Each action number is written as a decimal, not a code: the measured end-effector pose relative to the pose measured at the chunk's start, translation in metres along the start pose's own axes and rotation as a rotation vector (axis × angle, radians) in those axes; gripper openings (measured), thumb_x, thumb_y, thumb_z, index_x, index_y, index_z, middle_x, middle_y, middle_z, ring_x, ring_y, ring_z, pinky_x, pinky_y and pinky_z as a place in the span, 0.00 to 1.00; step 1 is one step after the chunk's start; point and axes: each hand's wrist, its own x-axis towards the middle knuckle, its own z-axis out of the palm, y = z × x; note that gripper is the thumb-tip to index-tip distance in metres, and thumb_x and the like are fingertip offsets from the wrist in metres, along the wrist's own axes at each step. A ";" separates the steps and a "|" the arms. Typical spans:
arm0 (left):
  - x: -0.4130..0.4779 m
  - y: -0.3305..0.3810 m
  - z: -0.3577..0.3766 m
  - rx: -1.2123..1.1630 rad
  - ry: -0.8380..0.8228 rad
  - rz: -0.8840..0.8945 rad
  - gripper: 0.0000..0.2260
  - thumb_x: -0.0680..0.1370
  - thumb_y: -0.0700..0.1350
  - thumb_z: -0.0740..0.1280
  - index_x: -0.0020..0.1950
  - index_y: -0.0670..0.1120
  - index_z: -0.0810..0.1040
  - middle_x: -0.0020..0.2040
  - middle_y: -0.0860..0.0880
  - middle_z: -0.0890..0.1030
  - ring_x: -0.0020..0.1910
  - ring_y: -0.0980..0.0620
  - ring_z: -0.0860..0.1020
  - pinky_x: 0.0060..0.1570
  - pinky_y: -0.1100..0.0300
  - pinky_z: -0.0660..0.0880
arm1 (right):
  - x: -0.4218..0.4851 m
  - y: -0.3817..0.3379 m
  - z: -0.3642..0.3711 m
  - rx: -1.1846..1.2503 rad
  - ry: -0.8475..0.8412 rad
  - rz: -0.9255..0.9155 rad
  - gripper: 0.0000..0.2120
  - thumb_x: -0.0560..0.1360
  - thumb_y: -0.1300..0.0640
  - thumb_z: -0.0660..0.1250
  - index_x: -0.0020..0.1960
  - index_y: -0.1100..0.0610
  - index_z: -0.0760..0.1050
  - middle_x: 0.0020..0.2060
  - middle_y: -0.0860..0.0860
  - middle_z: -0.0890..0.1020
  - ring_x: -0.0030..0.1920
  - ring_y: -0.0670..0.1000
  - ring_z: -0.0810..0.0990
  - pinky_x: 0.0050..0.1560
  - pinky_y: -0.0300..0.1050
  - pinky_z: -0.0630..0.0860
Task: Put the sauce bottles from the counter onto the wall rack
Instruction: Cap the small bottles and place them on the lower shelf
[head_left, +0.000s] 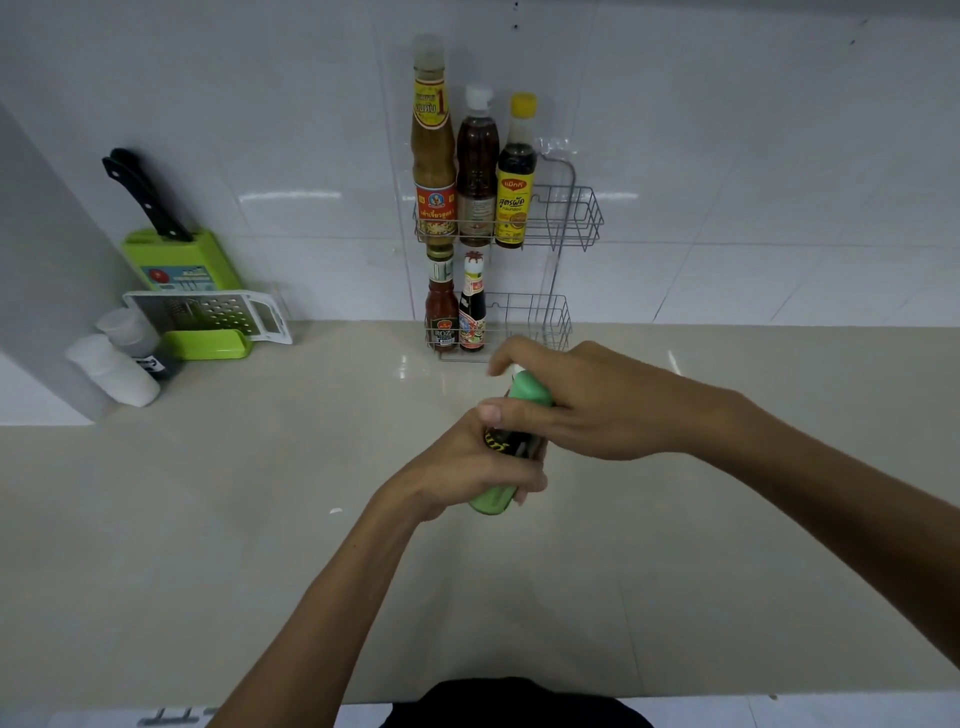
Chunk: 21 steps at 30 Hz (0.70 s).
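Observation:
A green sauce bottle (530, 395) with a dark label is held tilted above the counter (260, 519). My left hand (467, 467) grips its lower body and my right hand (582, 400) wraps its upper part near the cap. The wire wall rack (571, 218) hangs on the tiles behind. Its upper shelf holds three bottles: a tall brown one (432, 150), a dark red one (476, 171) and a yellow-capped dark one (515, 176). The lower shelf (540, 317) carries a red chilli sauce bottle (440, 306) and a small dark bottle (472, 306). The right side of both shelves is free.
At the left stand a green knife block with a black-handled knife (156, 208), a white grater (218, 312) on a green tray, and two white-capped containers (114, 364). A grey panel (47, 260) rises at the far left.

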 end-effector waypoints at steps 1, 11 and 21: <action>-0.002 0.001 -0.005 -0.014 -0.078 -0.015 0.09 0.66 0.35 0.73 0.39 0.47 0.77 0.35 0.43 0.77 0.33 0.47 0.77 0.36 0.55 0.76 | -0.001 0.000 -0.001 0.063 -0.045 -0.049 0.23 0.74 0.29 0.53 0.59 0.44 0.66 0.33 0.48 0.79 0.33 0.46 0.79 0.31 0.40 0.72; 0.003 0.004 0.001 0.064 0.018 -0.040 0.08 0.66 0.38 0.73 0.42 0.42 0.76 0.33 0.46 0.80 0.30 0.47 0.78 0.35 0.55 0.77 | 0.008 -0.006 0.002 -0.265 0.166 0.058 0.32 0.76 0.28 0.45 0.37 0.53 0.72 0.30 0.47 0.74 0.31 0.45 0.72 0.30 0.43 0.63; -0.009 0.001 0.019 0.156 0.334 0.030 0.08 0.62 0.44 0.71 0.33 0.58 0.76 0.28 0.53 0.80 0.26 0.54 0.79 0.29 0.59 0.75 | 0.002 -0.015 0.023 -0.468 0.448 -0.094 0.14 0.77 0.55 0.62 0.34 0.55 0.66 0.23 0.51 0.72 0.23 0.58 0.73 0.27 0.46 0.69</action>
